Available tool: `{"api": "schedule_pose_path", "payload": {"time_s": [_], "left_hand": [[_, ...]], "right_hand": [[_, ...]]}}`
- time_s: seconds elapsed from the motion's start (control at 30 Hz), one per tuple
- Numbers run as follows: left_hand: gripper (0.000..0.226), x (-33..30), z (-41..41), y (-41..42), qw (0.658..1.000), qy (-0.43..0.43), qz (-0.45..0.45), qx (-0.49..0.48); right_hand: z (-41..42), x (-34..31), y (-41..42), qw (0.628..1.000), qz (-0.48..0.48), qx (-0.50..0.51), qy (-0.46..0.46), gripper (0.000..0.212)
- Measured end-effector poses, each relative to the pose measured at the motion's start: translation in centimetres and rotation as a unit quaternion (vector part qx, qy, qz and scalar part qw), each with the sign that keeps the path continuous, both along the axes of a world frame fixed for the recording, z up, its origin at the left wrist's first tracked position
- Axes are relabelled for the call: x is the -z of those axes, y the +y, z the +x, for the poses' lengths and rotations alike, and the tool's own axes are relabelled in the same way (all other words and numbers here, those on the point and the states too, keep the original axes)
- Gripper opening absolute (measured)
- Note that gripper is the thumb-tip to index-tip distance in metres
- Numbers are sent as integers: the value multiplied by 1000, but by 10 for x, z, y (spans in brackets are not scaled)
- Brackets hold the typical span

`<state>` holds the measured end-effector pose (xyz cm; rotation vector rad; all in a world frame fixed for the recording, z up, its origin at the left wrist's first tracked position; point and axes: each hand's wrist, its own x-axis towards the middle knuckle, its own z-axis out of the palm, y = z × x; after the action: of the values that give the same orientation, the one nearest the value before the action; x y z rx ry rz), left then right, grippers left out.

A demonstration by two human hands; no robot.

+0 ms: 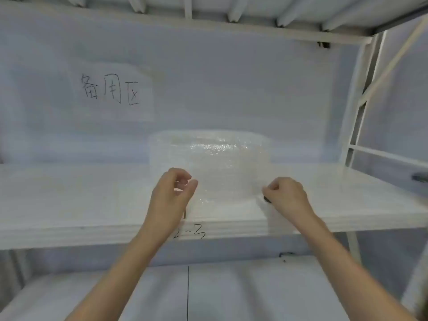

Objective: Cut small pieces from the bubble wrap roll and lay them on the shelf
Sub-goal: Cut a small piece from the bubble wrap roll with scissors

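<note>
Bubble wrap piece (222,179) sat on the shelf (92,205), centre, w/ what looked like a stack of earlier pieces (208,144) behind it toward the far wall. I judged it was being squared up on the pile so pieces lie flat. Left hand (173,191) hovered at its left edge, fingers curled loosely, apparently holding nothing. Right hand (284,193) pinched the right edge, fingers curled tight, something small & dark (267,199) under it; prob. a cutter, couldn't tell. Wrap lay btwn both hands. Handwritten sign (110,91) on back wall, far left.
</note>
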<state>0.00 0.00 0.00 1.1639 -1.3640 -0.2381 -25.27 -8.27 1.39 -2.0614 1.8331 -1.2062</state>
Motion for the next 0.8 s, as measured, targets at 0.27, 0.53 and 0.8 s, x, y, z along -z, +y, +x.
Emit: {"api": "schedule_pose_path", "payload": {"time_s": [0.27, 0.53, 0.8], "left_hand": [[32, 4, 4, -2, 987, 47, 148, 31], [32, 7, 3, -6, 979, 13, 198, 46], [31, 7, -3, -9, 979, 21, 191, 74]], "right_hand": [[4, -3, -5, 987, 89, 101, 85, 20], [-21, -13, -16, 971, 112, 154, 143, 14], [-43, -18, -13, 958, 159, 153, 183, 33]]}}
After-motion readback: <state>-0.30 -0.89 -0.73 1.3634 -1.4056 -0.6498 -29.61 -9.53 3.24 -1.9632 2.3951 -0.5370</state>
